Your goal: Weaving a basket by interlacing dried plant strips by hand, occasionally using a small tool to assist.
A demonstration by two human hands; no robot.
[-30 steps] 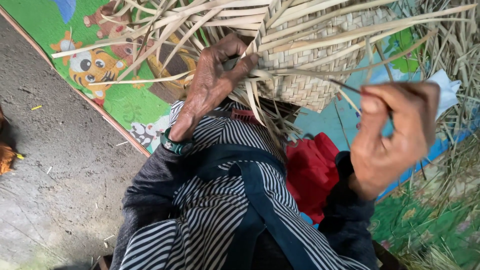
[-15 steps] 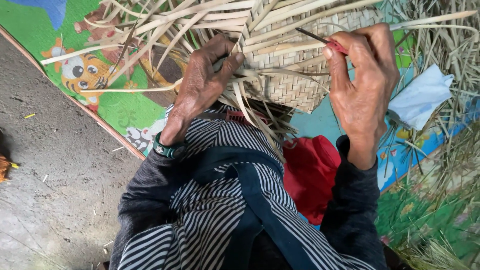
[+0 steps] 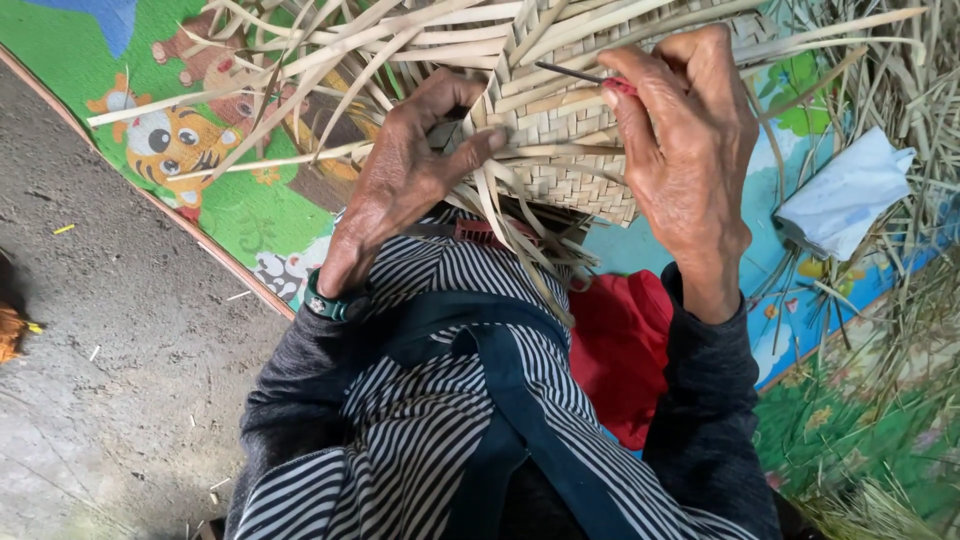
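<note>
Left hand [image 3: 415, 175] pressing, grip clamped, on loose strips at the 9 o'clock edge of the woven basket [image 3: 560, 150], lying at 12 o'clock over the lap. Right hand [image 3: 690, 140] at 3 o'clock, grip pinching a thin dark red-handled tool [image 3: 590, 76] against the weave. Cartoon-printed mat [image 3: 200, 170] lying beneath; crumpled white cloth [image 3: 845, 195] resting farther toward 3 o'clock.

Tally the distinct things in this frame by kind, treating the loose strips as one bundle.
Hands: 2, left hand and right hand
Woven basket pieces: 1, woven piece
Thin tools: 1, dark pick with a red grip
Wristbands: 1, green wristband
Red cloths: 1, red cloth
White cloths: 1, white cloth
Printed mats: 1, play mat
Total: 8
</note>
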